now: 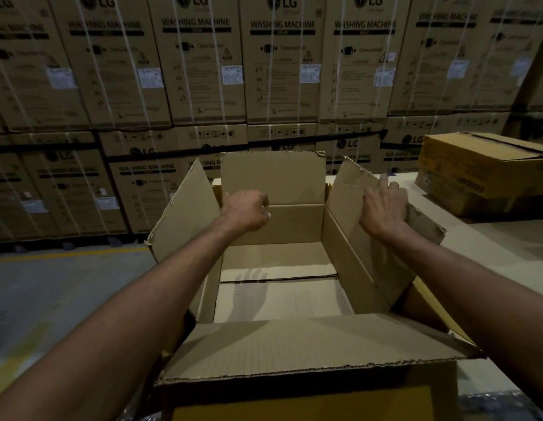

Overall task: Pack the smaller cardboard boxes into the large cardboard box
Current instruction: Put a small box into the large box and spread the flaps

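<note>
The large cardboard box [340, 247] stands open in front of me with all its flaps up or folded out, and nothing lies inside it. My left hand [244, 209] hovers over the box near the far flap, fingers curled, with nothing visibly in it. My right hand [384, 206] lies on the right flap and presses it outward, fingers curled over its torn edge. Two smaller cardboard boxes [489, 165] are stacked at the right on the work surface, the top one taped shut.
The box sits on a pale work surface [507, 253] that runs to the right. A wall of strapped washing machine cartons [203, 65] fills the background. Grey concrete floor [51, 287] with a yellow line lies at the left.
</note>
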`<act>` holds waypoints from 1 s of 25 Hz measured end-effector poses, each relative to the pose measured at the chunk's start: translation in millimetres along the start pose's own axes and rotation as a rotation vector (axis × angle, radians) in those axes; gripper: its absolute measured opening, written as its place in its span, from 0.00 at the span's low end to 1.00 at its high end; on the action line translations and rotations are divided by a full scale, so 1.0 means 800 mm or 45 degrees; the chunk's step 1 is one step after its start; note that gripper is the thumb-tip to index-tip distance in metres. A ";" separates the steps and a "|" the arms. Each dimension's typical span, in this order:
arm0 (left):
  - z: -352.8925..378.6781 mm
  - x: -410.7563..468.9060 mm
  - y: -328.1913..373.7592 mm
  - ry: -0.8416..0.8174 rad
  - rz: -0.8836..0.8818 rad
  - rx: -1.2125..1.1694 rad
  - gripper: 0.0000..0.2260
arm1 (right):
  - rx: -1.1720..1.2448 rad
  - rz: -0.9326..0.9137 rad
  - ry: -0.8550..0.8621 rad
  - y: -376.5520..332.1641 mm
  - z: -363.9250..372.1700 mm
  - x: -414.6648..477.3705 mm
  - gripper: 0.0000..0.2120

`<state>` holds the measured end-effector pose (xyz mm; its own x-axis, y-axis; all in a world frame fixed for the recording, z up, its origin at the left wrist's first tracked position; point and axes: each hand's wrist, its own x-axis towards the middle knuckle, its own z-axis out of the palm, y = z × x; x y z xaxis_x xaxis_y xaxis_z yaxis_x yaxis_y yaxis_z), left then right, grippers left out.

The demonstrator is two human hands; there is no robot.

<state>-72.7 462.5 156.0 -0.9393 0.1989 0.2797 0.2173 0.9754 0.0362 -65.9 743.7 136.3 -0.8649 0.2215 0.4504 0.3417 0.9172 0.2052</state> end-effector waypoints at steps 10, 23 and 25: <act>0.024 0.031 0.047 -0.094 0.129 -0.104 0.18 | 0.189 0.227 -0.210 0.010 -0.014 0.025 0.15; 0.010 0.020 -0.001 -0.073 0.007 -0.011 0.18 | 0.117 -0.372 0.197 -0.069 -0.009 0.012 0.15; 0.004 0.013 -0.012 -0.018 -0.032 0.020 0.16 | 0.186 -0.420 0.148 -0.080 -0.019 0.011 0.16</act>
<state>-85.2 455.8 155.3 -0.9481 0.1757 0.2650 0.1898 0.9814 0.0283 -89.7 682.2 140.1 -0.8693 -0.1251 0.4783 -0.0114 0.9723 0.2335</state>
